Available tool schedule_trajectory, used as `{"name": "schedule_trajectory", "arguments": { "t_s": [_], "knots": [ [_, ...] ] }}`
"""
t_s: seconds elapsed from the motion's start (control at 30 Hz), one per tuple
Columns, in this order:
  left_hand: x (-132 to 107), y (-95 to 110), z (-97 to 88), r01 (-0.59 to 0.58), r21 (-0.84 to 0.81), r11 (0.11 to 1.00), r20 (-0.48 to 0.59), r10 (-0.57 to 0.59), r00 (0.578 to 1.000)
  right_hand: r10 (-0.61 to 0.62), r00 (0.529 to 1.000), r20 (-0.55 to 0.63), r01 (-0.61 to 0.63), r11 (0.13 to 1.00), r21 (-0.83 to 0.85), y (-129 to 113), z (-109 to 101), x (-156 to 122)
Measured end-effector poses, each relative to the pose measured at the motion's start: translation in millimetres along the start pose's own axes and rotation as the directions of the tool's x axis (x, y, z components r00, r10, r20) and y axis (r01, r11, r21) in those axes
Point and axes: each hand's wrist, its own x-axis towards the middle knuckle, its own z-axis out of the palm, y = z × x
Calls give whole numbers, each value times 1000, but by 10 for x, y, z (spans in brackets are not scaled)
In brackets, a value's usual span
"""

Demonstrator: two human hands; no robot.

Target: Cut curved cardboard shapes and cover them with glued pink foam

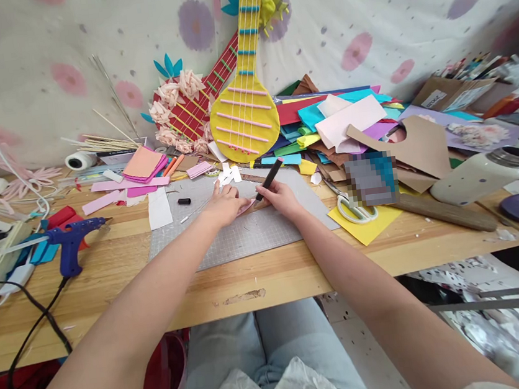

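My right hand (281, 198) is closed around a black marker (270, 177), tilted with its lower end at a small pink piece (246, 207) on the grey cutting mat (228, 248). From the left, my left hand (224, 205) holds that pink piece against the mat; its fingers are bent and partly hidden. A black marker cap (184, 201) lies apart on the mat. Just beyond my left hand are small white paper strips (229, 173), and a white paper piece (160, 208) lies at the mat's left edge.
A blue glue gun (72, 241) with its cord lies left. Behind the mat lean a yellow paper lute (245, 118) and a red one (184, 112). White-handled scissors (357, 209), coloured paper (354, 118), and a pale bottle (480, 175) are right.
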Motion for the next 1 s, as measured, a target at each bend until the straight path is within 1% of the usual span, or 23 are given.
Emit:
{"name": "schedule_trajectory", "arguments": {
  "t_s": [0.07, 0.13, 0.37, 0.43, 0.5, 0.63, 0.73, 0.83, 1.0],
  "knots": [
    [-6, 10, -17, 2, 14, 1000, 9, -2, 1000, 12, 999, 47, -12, 1000, -3, -6, 38, -18],
    [-14, 23, -39, 4, 23, 1000, 25, -4, 1000, 27, 997, 70, -26, 1000, -11, 0, 73, -23],
    [-25, 42, -62, 4, 2, 1000, 20, -4, 1000, 3, 993, 118, -4, 1000, 1, 56, 109, -3],
    [-25, 38, -53, 1, 3, 1000, 16, -1, 1000, -5, 993, 114, 6, 1000, -9, 60, 100, 0],
    [-23, 32, -40, -9, 4, 1000, 7, 9, 1000, -9, 996, 87, 13, 999, -48, 59, 79, 5],
    [-13, 23, -13, -20, 18, 1000, -4, 20, 1000, -5, 1000, -27, 1, 989, -145, 48, 12, 35],
    [-6, 21, -4, -23, 46, 999, 4, 23, 1000, -21, 996, -90, 2, 977, -214, 52, -19, 68],
    [-4, 20, -3, -36, 71, 997, 9, 35, 999, -72, 989, -132, 36, 965, -259, 66, -18, 99],
    [-1, 12, 16, -36, 53, 998, -9, 36, 999, -109, 981, -157, 66, 964, -256, 48, -8, 89]
  ]
}}
